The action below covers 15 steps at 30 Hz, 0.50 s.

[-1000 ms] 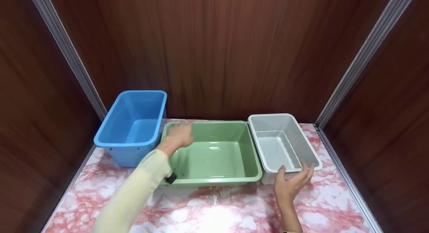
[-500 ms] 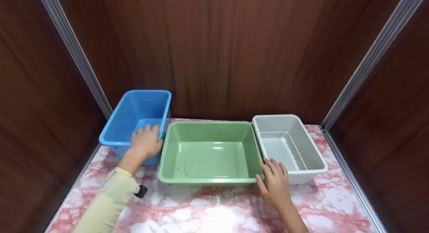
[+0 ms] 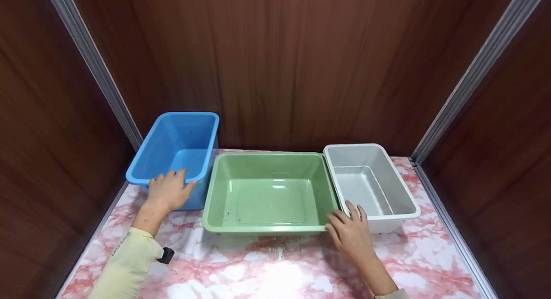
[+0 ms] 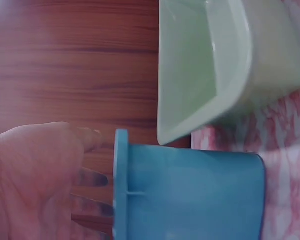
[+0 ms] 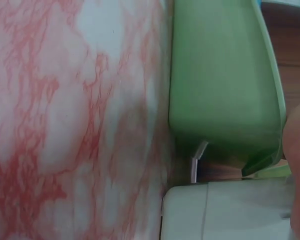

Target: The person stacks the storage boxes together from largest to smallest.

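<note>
My left hand [image 3: 167, 191] lies at the front rim of a blue plastic bin [image 3: 185, 129], its relaxed fingers reaching over the edge. In the left wrist view the left hand's fingers [image 4: 92, 205] are right at the rim of the blue bin [image 4: 195, 192]. My right hand [image 3: 354, 234] rests where the front right corner of a green basin [image 3: 267, 229] meets a grey basin [image 3: 398, 174]. Its fingers are spread loosely over both rims. In the right wrist view, part of the right hand [image 5: 297, 145] shows beside the green basin [image 5: 225, 65].
All three containers stand in a row on a pink and white marbled tabletop [image 3: 232, 264]. A brown wood-grain panel [image 3: 267, 71] rises close behind them. Metal posts [image 3: 101, 75] mark the corners, with more panels at both sides.
My left hand has moved left from the green basin to the blue bin's front rim. The right hand has shifted left from the grey basin's front rim to the corner between both basins.
</note>
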Motion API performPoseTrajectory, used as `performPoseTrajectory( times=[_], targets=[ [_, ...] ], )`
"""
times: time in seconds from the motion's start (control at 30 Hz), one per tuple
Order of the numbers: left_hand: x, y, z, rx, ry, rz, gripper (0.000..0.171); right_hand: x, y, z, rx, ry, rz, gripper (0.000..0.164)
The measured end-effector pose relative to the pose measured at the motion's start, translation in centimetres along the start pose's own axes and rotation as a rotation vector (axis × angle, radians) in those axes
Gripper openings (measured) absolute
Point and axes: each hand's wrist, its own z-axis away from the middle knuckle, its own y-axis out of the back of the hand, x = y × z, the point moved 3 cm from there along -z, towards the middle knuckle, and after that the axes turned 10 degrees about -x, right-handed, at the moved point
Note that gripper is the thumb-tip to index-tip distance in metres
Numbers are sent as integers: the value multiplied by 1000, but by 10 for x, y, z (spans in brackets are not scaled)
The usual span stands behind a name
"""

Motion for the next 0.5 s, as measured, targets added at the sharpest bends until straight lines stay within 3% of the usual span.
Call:
performPoseTrajectory(
  times=[0.23, 0.5],
  targets=[
    [-9, -12, -2, 46, -60, -8, 63, 1, -1, 7, -57, 60, 10, 30],
    [-20, -27, -28, 196, -198, -74, 54, 3, 1, 7, -25, 92, 10, 29]
  ],
)
